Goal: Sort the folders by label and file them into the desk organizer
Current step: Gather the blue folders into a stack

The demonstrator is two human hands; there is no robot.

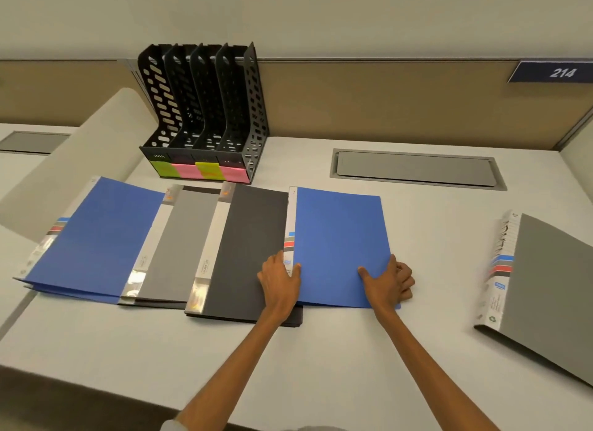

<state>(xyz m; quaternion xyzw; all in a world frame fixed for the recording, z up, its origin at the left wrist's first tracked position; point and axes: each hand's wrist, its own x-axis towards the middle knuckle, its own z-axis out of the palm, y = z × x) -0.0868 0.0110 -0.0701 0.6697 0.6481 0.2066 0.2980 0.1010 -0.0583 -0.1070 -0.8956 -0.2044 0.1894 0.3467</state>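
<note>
In front of the organizer four overlapping folders cover the desk; the right one is a blue folder. Right of the organizer the desk lies bare around a flat hatch. Far right of it lies a grey folder. Behind the organizer a partition blocks the way. The organizer's slots are open at the top.

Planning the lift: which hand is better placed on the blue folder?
Probably right: the right hand pinches the blue folder at its open edge, thumb on top; left hand lies flat by the spine.

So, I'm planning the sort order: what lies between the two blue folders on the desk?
The head view shows a light grey folder and a dark grey folder, overlapping, between the left blue folder and the right blue folder.
</note>
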